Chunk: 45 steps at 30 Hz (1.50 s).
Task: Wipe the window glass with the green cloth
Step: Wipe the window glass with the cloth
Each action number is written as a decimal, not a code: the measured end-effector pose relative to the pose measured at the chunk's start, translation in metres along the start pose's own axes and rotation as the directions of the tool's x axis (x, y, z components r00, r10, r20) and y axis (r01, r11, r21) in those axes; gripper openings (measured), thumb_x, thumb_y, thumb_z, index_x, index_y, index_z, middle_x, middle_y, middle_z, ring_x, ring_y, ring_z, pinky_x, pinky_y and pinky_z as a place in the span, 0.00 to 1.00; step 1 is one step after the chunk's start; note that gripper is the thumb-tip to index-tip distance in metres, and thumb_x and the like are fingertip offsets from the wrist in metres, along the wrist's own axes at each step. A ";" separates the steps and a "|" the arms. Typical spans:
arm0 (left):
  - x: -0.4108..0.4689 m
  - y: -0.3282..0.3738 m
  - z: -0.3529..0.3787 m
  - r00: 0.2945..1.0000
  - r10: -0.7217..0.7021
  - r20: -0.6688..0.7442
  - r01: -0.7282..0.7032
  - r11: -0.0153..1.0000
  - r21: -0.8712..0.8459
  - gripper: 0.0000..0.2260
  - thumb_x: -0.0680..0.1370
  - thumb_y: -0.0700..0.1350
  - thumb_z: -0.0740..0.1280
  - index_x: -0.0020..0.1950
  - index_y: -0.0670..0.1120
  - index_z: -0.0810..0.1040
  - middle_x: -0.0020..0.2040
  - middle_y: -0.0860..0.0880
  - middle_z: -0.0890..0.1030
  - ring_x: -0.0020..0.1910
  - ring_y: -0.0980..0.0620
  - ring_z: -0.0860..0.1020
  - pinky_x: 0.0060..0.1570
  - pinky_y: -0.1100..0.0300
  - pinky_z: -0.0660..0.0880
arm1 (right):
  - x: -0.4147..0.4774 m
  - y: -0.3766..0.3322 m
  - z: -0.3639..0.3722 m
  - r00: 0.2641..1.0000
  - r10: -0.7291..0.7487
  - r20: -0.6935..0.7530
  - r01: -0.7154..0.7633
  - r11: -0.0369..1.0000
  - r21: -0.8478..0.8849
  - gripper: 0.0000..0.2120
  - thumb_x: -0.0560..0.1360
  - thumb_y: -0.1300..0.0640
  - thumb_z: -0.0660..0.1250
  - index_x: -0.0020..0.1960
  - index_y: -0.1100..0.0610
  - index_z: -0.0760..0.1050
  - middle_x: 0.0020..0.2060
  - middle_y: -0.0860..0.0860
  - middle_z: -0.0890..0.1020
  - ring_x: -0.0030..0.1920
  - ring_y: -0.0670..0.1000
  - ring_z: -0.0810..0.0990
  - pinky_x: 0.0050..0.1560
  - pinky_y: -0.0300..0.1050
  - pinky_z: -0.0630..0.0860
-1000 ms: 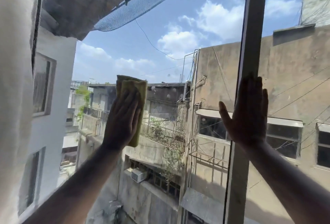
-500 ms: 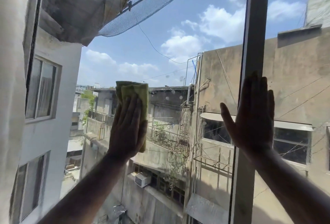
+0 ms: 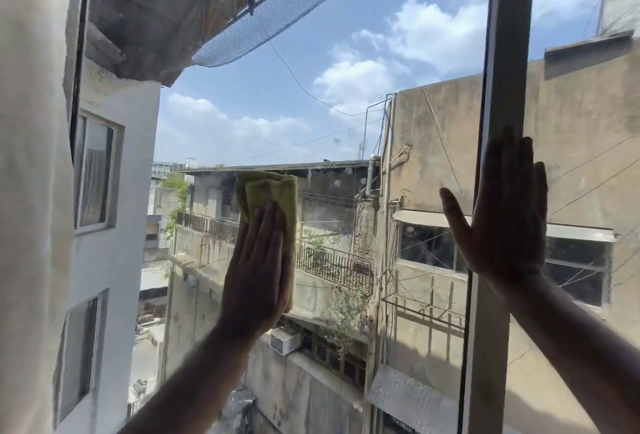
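Note:
A folded green cloth [image 3: 273, 193] lies flat against the window glass [image 3: 311, 87], left of centre. My left hand [image 3: 258, 271] presses it to the pane with straight, closed fingers; the cloth's upper part and right edge stick out past the hand. My right hand [image 3: 505, 215] is spread flat on the vertical window frame bar [image 3: 507, 53] and the glass beside it, holding nothing. A few small pale spots show on the glass up and to the right of the cloth.
A pale curtain [image 3: 31, 191] hangs along the left edge of the window. Through the glass are concrete buildings, a railed balcony, wires, netting overhead and blue sky with clouds.
My left hand and the cloth have shifted rightward and a little down across the glass. My right hand stays on the frame bar. The view has swung slightly.

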<state>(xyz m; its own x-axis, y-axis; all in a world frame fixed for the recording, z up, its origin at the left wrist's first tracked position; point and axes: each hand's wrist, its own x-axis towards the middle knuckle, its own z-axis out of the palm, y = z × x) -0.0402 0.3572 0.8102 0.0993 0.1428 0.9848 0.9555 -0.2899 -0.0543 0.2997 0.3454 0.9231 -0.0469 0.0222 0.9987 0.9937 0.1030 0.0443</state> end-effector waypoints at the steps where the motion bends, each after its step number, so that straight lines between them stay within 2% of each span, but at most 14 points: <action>1: -0.027 -0.003 -0.002 0.999 0.005 0.054 -0.005 1.000 0.003 0.26 0.85 0.44 0.59 0.81 0.35 0.61 0.83 0.36 0.60 0.84 0.39 0.58 0.78 0.36 0.66 | 0.000 0.000 -0.001 1.000 -0.001 0.004 0.001 1.000 0.002 0.42 0.86 0.36 0.51 0.87 0.63 0.46 0.88 0.60 0.49 0.88 0.61 0.49 0.88 0.64 0.52; 3: -0.060 -0.010 -0.006 0.991 0.027 0.133 -0.030 0.999 0.020 0.26 0.85 0.46 0.58 0.81 0.36 0.62 0.83 0.37 0.61 0.84 0.40 0.59 0.77 0.36 0.68 | 0.000 -0.001 -0.003 1.000 -0.005 0.011 0.005 1.000 0.005 0.42 0.86 0.36 0.51 0.87 0.62 0.45 0.88 0.60 0.48 0.88 0.61 0.48 0.88 0.64 0.53; 5: -0.057 -0.016 -0.009 0.986 0.060 0.153 -0.063 0.998 0.014 0.26 0.84 0.46 0.60 0.80 0.36 0.64 0.82 0.37 0.63 0.84 0.40 0.61 0.77 0.37 0.70 | 0.000 -0.002 -0.003 1.000 -0.001 0.013 0.000 1.000 0.009 0.42 0.86 0.36 0.51 0.87 0.63 0.44 0.88 0.60 0.48 0.88 0.61 0.49 0.87 0.65 0.54; 8: -0.005 -0.016 -0.013 0.991 0.094 0.097 -0.095 0.996 0.003 0.26 0.84 0.42 0.63 0.80 0.36 0.64 0.82 0.37 0.65 0.83 0.40 0.61 0.77 0.37 0.69 | 0.000 -0.003 -0.005 1.000 0.005 0.020 -0.005 1.000 0.019 0.42 0.86 0.35 0.50 0.87 0.63 0.45 0.88 0.60 0.48 0.88 0.62 0.49 0.87 0.65 0.54; 13: 0.123 -0.006 -0.021 0.999 0.038 -0.030 -0.037 0.999 0.033 0.24 0.86 0.44 0.57 0.80 0.36 0.64 0.82 0.37 0.65 0.83 0.39 0.62 0.82 0.42 0.63 | 0.000 -0.002 -0.004 1.000 0.000 0.024 -0.001 1.000 0.027 0.42 0.86 0.36 0.51 0.87 0.63 0.46 0.88 0.60 0.49 0.88 0.62 0.49 0.87 0.65 0.53; 16: 0.151 -0.003 -0.019 0.997 0.000 -0.076 0.003 0.999 0.032 0.24 0.86 0.45 0.56 0.80 0.36 0.64 0.82 0.38 0.65 0.83 0.40 0.62 0.82 0.42 0.62 | 0.000 0.000 -0.002 1.000 -0.006 0.020 0.005 0.999 0.031 0.42 0.85 0.35 0.51 0.87 0.63 0.46 0.88 0.60 0.49 0.88 0.62 0.49 0.87 0.65 0.53; 20: 0.116 0.001 -0.010 0.994 -0.038 -0.104 0.039 0.999 0.010 0.24 0.86 0.45 0.55 0.81 0.36 0.63 0.82 0.38 0.64 0.84 0.41 0.61 0.82 0.41 0.62 | -0.001 0.001 0.001 1.000 -0.009 -0.018 0.010 0.999 0.033 0.41 0.86 0.37 0.53 0.87 0.63 0.48 0.88 0.60 0.51 0.88 0.63 0.51 0.87 0.65 0.54; 26: -0.025 -0.009 -0.004 0.995 -0.088 0.040 0.089 0.996 -0.026 0.25 0.85 0.43 0.58 0.81 0.36 0.61 0.83 0.37 0.61 0.84 0.41 0.58 0.79 0.36 0.66 | -0.001 0.001 0.000 1.000 -0.011 -0.009 0.011 0.999 0.032 0.41 0.87 0.37 0.54 0.87 0.63 0.47 0.88 0.60 0.50 0.88 0.63 0.50 0.87 0.65 0.54; 28: -0.042 -0.015 -0.007 0.995 -0.065 0.075 0.068 0.997 -0.036 0.26 0.85 0.45 0.57 0.81 0.36 0.61 0.83 0.38 0.61 0.84 0.41 0.58 0.79 0.37 0.67 | -0.001 -0.001 -0.003 1.000 -0.001 0.004 0.001 0.999 0.038 0.41 0.87 0.37 0.54 0.87 0.63 0.47 0.88 0.61 0.50 0.88 0.62 0.50 0.87 0.65 0.54; 31: -0.015 -0.020 -0.012 0.998 -0.008 0.055 0.010 0.999 -0.037 0.25 0.85 0.45 0.57 0.81 0.36 0.63 0.83 0.38 0.62 0.84 0.41 0.60 0.80 0.38 0.65 | -0.001 -0.003 -0.006 1.000 0.006 0.023 -0.007 0.999 0.032 0.41 0.86 0.38 0.54 0.87 0.63 0.47 0.88 0.61 0.50 0.88 0.63 0.49 0.87 0.65 0.54; 35: 0.090 -0.010 -0.016 0.999 0.026 -0.029 -0.027 0.999 -0.031 0.24 0.86 0.44 0.57 0.81 0.37 0.63 0.83 0.39 0.63 0.84 0.40 0.60 0.82 0.41 0.61 | 0.000 -0.003 -0.010 1.000 -0.001 0.031 0.000 1.000 0.028 0.41 0.86 0.37 0.54 0.87 0.63 0.46 0.88 0.60 0.49 0.88 0.62 0.49 0.87 0.64 0.53; 39: 0.162 0.023 -0.011 0.996 -0.024 -0.089 0.021 0.999 -0.037 0.24 0.87 0.45 0.55 0.82 0.38 0.62 0.83 0.40 0.62 0.84 0.42 0.59 0.84 0.43 0.57 | 0.000 -0.003 -0.010 0.999 0.000 0.039 -0.001 1.000 0.019 0.41 0.86 0.38 0.53 0.87 0.64 0.47 0.88 0.61 0.50 0.88 0.63 0.49 0.88 0.64 0.53; 41: 0.154 0.038 -0.005 0.990 -0.063 -0.126 0.059 0.998 -0.034 0.24 0.87 0.45 0.55 0.82 0.38 0.61 0.83 0.40 0.62 0.84 0.42 0.59 0.83 0.43 0.57 | 0.000 -0.004 -0.011 0.999 -0.002 0.041 0.001 1.000 0.016 0.41 0.86 0.38 0.53 0.87 0.64 0.47 0.87 0.61 0.50 0.88 0.63 0.49 0.87 0.65 0.54; 45: 0.075 0.053 0.012 0.994 -0.006 -0.108 -0.004 0.996 -0.091 0.24 0.86 0.42 0.59 0.82 0.38 0.61 0.83 0.40 0.62 0.85 0.42 0.58 0.82 0.39 0.60 | 0.002 -0.005 -0.011 0.999 0.009 0.034 -0.010 1.000 0.027 0.41 0.86 0.37 0.53 0.87 0.64 0.48 0.87 0.61 0.51 0.88 0.62 0.50 0.87 0.65 0.54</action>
<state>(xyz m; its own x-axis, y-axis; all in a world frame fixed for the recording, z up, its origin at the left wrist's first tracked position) 0.0210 0.3643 0.8796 0.0626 0.0413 0.9972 0.9259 -0.3754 -0.0426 0.2959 0.3343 0.9249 -0.0417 0.0573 0.9975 0.9910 0.1291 0.0340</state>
